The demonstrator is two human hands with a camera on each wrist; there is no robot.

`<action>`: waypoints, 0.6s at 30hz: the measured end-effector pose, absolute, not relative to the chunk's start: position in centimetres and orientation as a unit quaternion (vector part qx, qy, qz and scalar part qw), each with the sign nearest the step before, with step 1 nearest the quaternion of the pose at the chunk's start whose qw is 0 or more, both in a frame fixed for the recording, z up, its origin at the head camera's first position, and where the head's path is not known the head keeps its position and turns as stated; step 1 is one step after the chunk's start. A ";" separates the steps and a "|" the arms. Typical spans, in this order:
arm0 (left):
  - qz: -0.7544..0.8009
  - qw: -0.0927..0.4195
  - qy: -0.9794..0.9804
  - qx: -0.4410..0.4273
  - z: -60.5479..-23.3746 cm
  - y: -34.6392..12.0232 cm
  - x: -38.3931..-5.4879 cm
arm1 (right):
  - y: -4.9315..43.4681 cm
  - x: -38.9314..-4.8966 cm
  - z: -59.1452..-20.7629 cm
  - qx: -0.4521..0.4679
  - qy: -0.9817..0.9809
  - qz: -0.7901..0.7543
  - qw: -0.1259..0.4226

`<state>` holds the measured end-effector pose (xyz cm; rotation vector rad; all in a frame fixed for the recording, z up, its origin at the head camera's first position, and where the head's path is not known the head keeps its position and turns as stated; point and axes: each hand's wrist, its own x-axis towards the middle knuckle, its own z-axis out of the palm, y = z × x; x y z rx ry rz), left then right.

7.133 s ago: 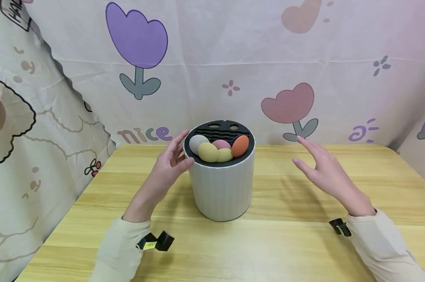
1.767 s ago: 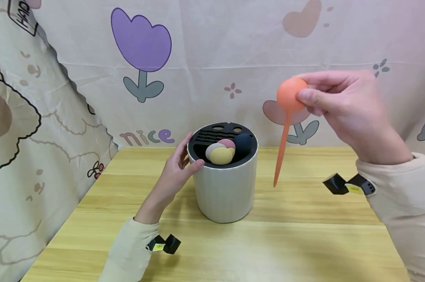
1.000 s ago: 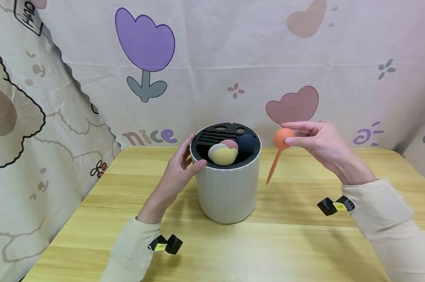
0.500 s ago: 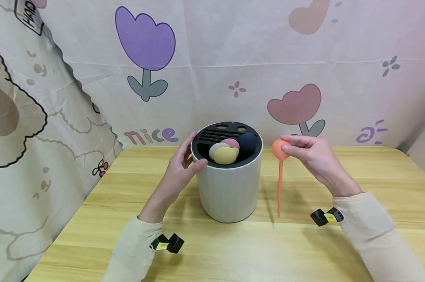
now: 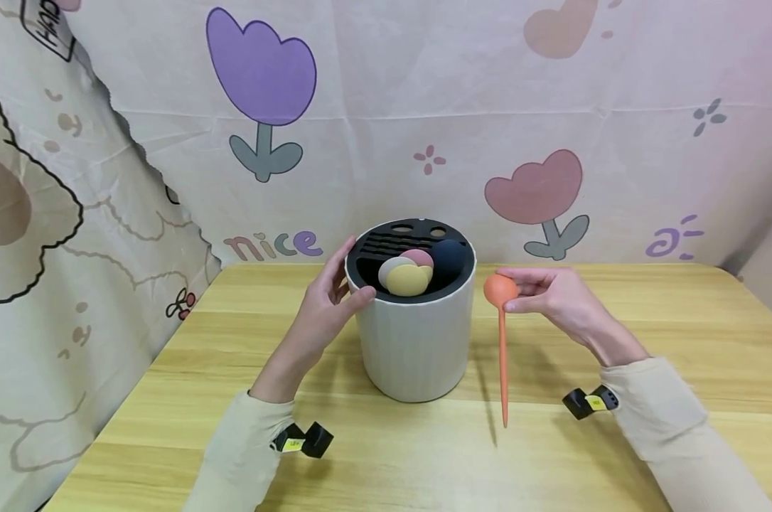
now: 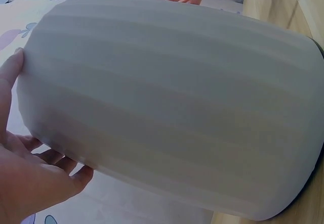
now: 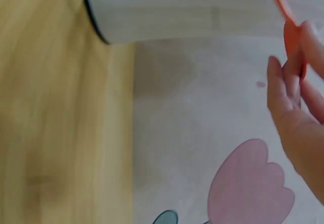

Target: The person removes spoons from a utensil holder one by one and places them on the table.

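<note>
A white utensil holder (image 5: 414,355) with a black slotted top stands upright on the table. My left hand (image 5: 322,313) holds its left side near the rim, thumb in front, fingers behind; in the left wrist view, curved fingertips meet the wall. My right hand (image 5: 555,299) pinches the round head of an orange spoon (image 5: 503,363) between thumb and fingers, to the right of the holder. The long thin handle points down, its tip close over the table. In the holder sit yellow (image 5: 406,281), pink (image 5: 418,257), white and dark blue (image 5: 448,257) rounded heads, their handles hidden.
A light wooden table (image 5: 232,334) lies under everything. Behind it hangs a white patterned cloth (image 5: 373,107), continuing down the left side. A small black device (image 5: 304,441) sits at the left sleeve, another (image 5: 591,403) at the right sleeve.
The orange spoon has come out of the holder in my right hand, was raised high at the right, then lowered beside the holder with its handle turned straight down. My left hand stays at the rim.
</note>
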<state>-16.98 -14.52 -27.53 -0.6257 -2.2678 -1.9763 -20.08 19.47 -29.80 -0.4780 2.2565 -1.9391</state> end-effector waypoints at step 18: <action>-0.641 0.033 -0.738 -0.208 -27.5 -14.7 -16.9 | 20.3 -21.5 -32.6 -0.176 0.814 -0.548 0.078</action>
